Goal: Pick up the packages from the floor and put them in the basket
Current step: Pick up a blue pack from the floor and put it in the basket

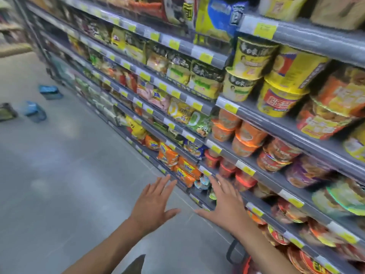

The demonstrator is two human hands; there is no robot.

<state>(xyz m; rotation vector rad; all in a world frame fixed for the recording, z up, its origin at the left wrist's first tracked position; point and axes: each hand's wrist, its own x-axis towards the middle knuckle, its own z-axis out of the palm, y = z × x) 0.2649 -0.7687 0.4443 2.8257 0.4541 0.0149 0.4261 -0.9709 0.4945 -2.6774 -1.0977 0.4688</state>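
Note:
Three packages lie on the grey floor at the far left: a blue one nearest the shelving, a second blue one in front of it, and a dark green one cut by the frame's left edge. My left hand and my right hand are stretched out in front of me, palms down, fingers spread, holding nothing, far from the packages. Under my right forearm a dark handle and a red part show, possibly the basket.
A long grey shelf unit full of noodle bags and cup noodles fills the right side and runs away to the upper left. The grey floor spreads to the left of it. Another shelf end shows at the far upper left.

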